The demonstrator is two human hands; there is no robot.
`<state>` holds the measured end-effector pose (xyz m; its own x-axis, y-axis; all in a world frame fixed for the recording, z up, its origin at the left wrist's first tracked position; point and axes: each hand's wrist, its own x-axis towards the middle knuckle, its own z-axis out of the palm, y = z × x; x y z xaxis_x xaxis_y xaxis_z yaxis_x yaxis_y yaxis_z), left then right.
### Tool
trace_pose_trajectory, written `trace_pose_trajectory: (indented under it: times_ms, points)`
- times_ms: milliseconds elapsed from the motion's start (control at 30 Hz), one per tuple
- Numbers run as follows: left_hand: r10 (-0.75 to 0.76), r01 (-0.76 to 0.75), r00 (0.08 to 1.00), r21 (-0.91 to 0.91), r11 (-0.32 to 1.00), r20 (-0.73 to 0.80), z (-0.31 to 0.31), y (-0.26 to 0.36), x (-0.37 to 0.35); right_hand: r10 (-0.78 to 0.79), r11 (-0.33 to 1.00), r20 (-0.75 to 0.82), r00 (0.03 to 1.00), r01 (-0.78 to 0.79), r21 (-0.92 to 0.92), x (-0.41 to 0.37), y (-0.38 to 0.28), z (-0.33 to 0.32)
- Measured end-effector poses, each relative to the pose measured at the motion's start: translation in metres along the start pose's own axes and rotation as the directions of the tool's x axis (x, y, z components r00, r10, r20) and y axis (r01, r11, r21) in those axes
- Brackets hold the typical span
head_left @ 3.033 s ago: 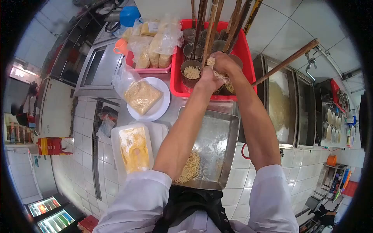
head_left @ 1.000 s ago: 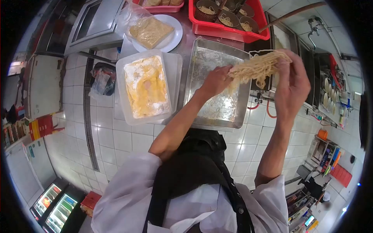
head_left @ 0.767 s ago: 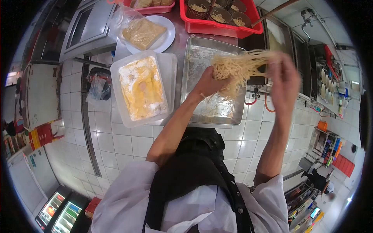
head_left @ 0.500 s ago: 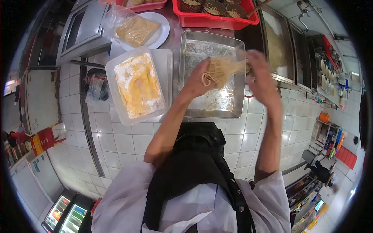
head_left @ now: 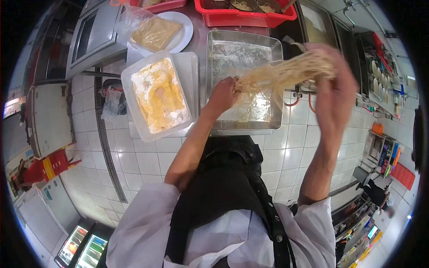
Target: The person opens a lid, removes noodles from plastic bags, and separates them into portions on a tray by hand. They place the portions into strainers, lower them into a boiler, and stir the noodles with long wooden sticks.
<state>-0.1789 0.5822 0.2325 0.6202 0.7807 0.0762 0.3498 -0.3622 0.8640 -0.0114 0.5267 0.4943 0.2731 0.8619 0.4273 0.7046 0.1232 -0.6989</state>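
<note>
A bundle of pale noodles [head_left: 283,73] is stretched sideways above a floured metal tray [head_left: 243,126]. My left hand [head_left: 223,96] is closed on the bundle's left end, over the tray. The other end is in my right hand [head_left: 334,80], past the tray's right edge and blurred by motion. A few loose noodle strands lie in the tray. Left of the tray, a white plastic container [head_left: 154,134] holds yellow stuff dusted with white powder.
Behind the container, a bag of brown crumbs [head_left: 157,33] rests on a white plate [head_left: 187,38]. A red basin [head_left: 250,20] with noodle-filled cups stands at the back. Far right, a person [head_left: 375,193] is partly visible.
My right hand has moved right and away from my left, drawing the noodles out from a short bunch into a long stretch. My left hand has moved slightly left.
</note>
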Motion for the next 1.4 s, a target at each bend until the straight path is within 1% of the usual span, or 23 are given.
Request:
trace_pose_trajectory:
  times_ms: [233,300,367,400,433,467,533,600,633,667,733,800,867,933,1000,1067,1133,1167,1200,1267,1300,1333,1400]
  points:
    - [-0.040,0.035,0.990,-0.035,0.999,-0.132,0.003,0.015,-0.008,-0.052,0.984,-0.326,0.944,0.104,0.144,0.006,-0.012,-0.016]
    - [-0.134,0.133,0.980,0.014,0.991,0.147,0.001,0.007,-0.015,-0.075,0.993,-0.305,0.949,0.098,0.059,0.000,0.001,0.000]
    - [-0.051,0.050,0.987,0.012,0.999,0.151,-0.009,0.020,-0.027,-0.091,0.987,-0.034,0.995,0.085,-0.133,-0.035,0.060,0.032]
    - [0.025,-0.027,0.989,0.013,1.000,0.143,-0.018,0.031,-0.034,0.107,0.954,0.275,0.955,-0.020,-0.301,-0.067,0.094,0.053]
    - [0.027,-0.029,0.990,0.013,0.999,0.139,-0.029,0.038,-0.040,0.366,0.906,0.695,0.619,-0.066,-0.418,-0.100,0.132,0.056]
    - [-0.045,0.038,0.964,0.032,0.999,0.264,-0.042,0.043,-0.045,0.367,0.919,0.894,0.255,0.049,-0.391,-0.098,0.125,0.052]
    - [-0.124,0.109,0.917,0.060,0.992,0.379,-0.041,0.042,-0.043,0.393,0.915,0.859,0.327,-0.048,-0.401,-0.107,0.136,0.067]
    - [-0.378,0.367,0.925,0.181,0.912,0.028,-0.017,0.039,-0.048,0.352,0.916,0.340,0.872,-0.247,-0.315,-0.115,0.132,0.096]
    - [-0.374,0.362,0.927,0.188,0.913,0.034,-0.001,0.034,-0.051,0.217,0.864,0.351,0.911,-0.013,-0.503,-0.145,0.153,0.123]
    - [-0.304,0.292,0.950,0.143,0.946,0.068,0.017,0.025,-0.054,0.218,0.864,0.339,0.915,-0.020,-0.503,-0.162,0.164,0.133]
    - [-0.234,0.226,0.968,0.090,0.970,0.092,0.019,0.021,-0.058,0.105,0.888,0.667,0.737,0.232,-0.396,-0.187,0.168,0.136]
    - [-0.157,0.325,0.851,-0.267,0.907,0.501,-0.005,0.019,-0.067,0.175,0.966,0.740,0.650,0.033,-0.257,-0.161,0.140,0.094]
    - [-0.313,0.405,0.795,-0.069,0.912,0.520,-0.011,0.022,-0.062,0.127,0.989,0.815,0.565,-0.133,-0.062,-0.147,0.138,0.069]
    - [-0.210,0.210,0.978,0.107,0.972,-0.010,-0.005,0.029,-0.041,0.175,0.980,0.520,0.836,-0.096,-0.175,-0.128,0.179,0.098]
    - [-0.022,0.111,0.923,0.211,0.971,-0.384,0.011,0.016,0.007,0.059,0.973,0.243,0.968,-0.002,-0.231,-0.077,0.207,0.136]
    - [0.098,0.065,0.909,0.370,0.927,-0.406,0.030,-0.013,0.040,0.003,0.941,0.129,0.992,0.041,-0.337,-0.074,0.210,0.161]
    - [0.228,0.023,0.883,0.523,0.852,-0.410,0.025,-0.017,0.046,-0.071,0.890,0.431,0.900,0.252,-0.380,-0.094,0.224,0.189]
    - [0.005,0.039,0.990,0.311,0.950,-0.140,0.018,-0.005,0.029,0.024,0.968,0.480,0.877,0.099,-0.229,-0.111,0.209,0.182]
    - [-0.144,0.127,0.971,0.099,0.987,0.190,0.008,0.005,0.015,0.104,0.994,0.534,0.839,-0.072,-0.081,-0.136,0.188,0.170]
    - [-0.144,0.112,0.947,0.124,0.986,0.286,-0.014,0.016,-0.012,0.089,0.979,0.803,0.590,0.097,-0.180,-0.166,0.154,0.127]
    - [-0.152,0.106,0.914,0.140,0.984,0.377,-0.019,0.019,-0.020,0.089,0.980,0.805,0.586,0.095,-0.178,-0.170,0.138,0.111]
    - [-0.162,0.118,0.911,0.137,0.983,0.380,-0.021,0.021,-0.015,0.194,0.973,0.665,0.721,-0.052,-0.226,-0.172,0.121,0.096]
    - [-0.020,0.038,0.993,0.168,0.985,-0.112,-0.022,0.015,0.012,0.303,0.948,0.507,0.807,-0.203,-0.243,-0.175,0.108,0.095]
